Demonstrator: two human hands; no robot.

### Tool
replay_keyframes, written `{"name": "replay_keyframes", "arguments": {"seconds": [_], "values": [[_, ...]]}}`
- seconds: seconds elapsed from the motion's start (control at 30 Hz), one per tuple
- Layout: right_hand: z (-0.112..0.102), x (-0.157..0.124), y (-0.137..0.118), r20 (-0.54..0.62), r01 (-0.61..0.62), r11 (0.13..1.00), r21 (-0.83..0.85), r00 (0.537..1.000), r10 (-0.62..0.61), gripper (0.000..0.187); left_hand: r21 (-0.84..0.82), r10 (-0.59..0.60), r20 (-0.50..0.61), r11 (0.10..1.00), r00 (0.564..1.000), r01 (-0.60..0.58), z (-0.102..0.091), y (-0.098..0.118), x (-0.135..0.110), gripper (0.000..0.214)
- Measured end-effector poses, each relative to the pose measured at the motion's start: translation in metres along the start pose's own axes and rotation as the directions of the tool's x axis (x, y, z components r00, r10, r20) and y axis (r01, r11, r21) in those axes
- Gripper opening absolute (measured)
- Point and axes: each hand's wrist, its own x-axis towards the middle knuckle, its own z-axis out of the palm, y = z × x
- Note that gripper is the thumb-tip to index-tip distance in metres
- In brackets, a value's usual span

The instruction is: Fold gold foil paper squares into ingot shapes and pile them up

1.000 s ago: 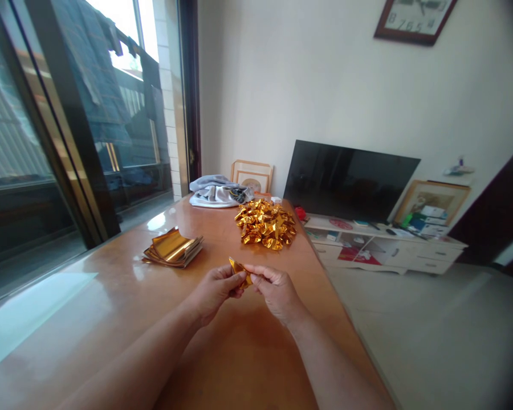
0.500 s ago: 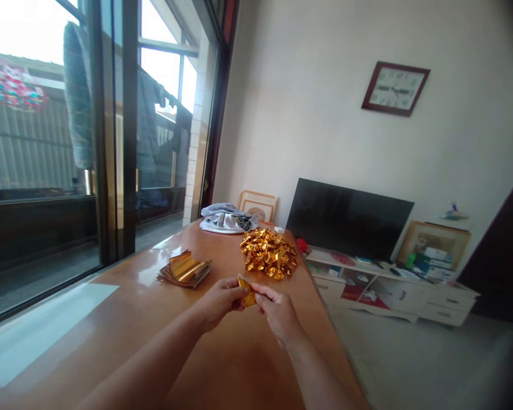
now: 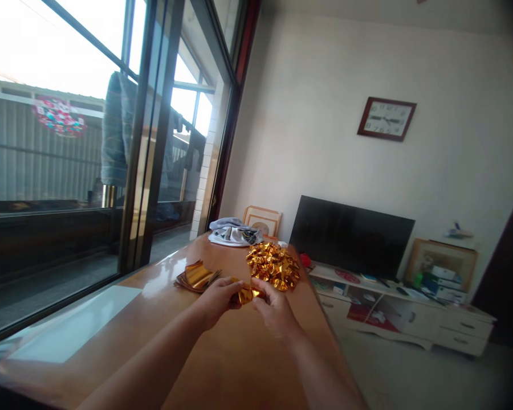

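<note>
Pinching a small gold foil piece (image 3: 245,294) from both sides with left hand (image 3: 216,299) and right hand (image 3: 274,310), fingers closed on it, just above the table (image 3: 239,364). Just beyond the grip, heap of folded foil (image 3: 274,266); beyond and leftward, stack of flat sheets (image 3: 196,277).

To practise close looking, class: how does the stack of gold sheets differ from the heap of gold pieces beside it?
The stack of gold sheets lies low and flat; the heap of gold pieces is mounded and crinkled. The stack sits on the window side, the heap on the television side. Both are shiny gold foil, like the folded piece held by the left hand and right hand.
</note>
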Motion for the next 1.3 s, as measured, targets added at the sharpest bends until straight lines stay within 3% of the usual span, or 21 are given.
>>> {"name": "replay_keyframes", "arguments": {"seconds": [0.07, 0.3, 0.47, 0.83, 1.03, 1.3], "values": [[0.008, -0.013, -0.008, -0.012, -0.048, 0.996, 0.077, 0.999, 0.049, 0.057, 0.021, 0.031, 0.000, 0.999, 1.000, -0.031, -0.002, 0.006, -0.019, 0.039], [0.044, -0.065, -0.031, -0.034, -0.104, 0.963, 0.247, 0.993, 0.116, 0.055, 0.201, 0.202, -0.024, 0.960, 0.979, -0.194, 0.009, 0.026, -0.096, 0.034], [0.061, -0.102, -0.052, -0.084, -0.016, 0.981, 0.192, 0.996, 0.033, 0.044, 0.261, 0.245, -0.028, 0.938, 0.969, -0.230, 0.015, 0.032, -0.141, 0.031], [0.064, -0.179, -0.095, -0.052, 0.129, 0.991, -0.042, 0.990, -0.131, 0.036, 0.191, 0.219, -0.051, 0.960, 0.974, -0.206, 0.026, 0.044, -0.228, 0.023], [0.067, -0.201, -0.114, -0.010, 0.237, 0.960, -0.147, 0.971, -0.241, 0.031, 0.228, 0.261, -0.021, 0.941, 0.965, -0.249, 0.024, 0.055, -0.256, 0.023], [0.067, -0.205, -0.115, 0.008, 0.328, 0.929, -0.169, 0.943, -0.332, 0.026, 0.214, 0.305, 0.009, 0.930, 0.952, -0.300, 0.022, 0.049, -0.257, 0.023]]}}
